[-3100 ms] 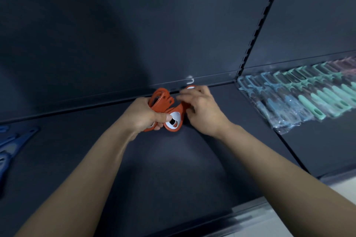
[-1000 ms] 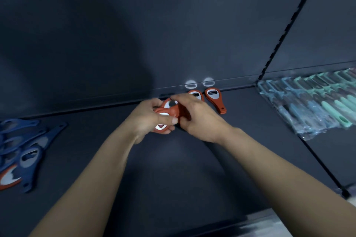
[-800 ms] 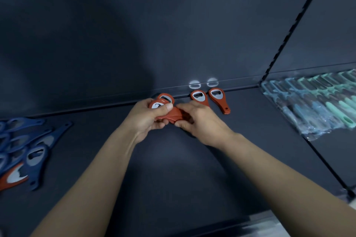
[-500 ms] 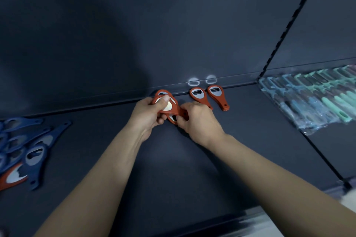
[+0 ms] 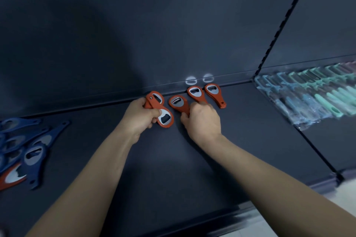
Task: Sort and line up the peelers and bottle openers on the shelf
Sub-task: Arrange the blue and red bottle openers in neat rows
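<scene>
Two red bottle openers lie side by side at the back of the dark shelf, heads toward the wall. To their left a third red opener lies flat, and my right hand pinches its handle. My left hand grips a small bunch of red openers, one head pointing back and one pointing forward. Bagged blue and teal peelers lie in a row on the right shelf section.
A pile of blue bottle openers with one red opener lies at the left edge. A slotted upright divides the two shelf sections. The shelf's front lip runs below my forearms.
My right hand has drawn one red opener out of the bunch and laid it on the shelf left of the two lined-up ones. My left hand still holds the remaining bunch.
</scene>
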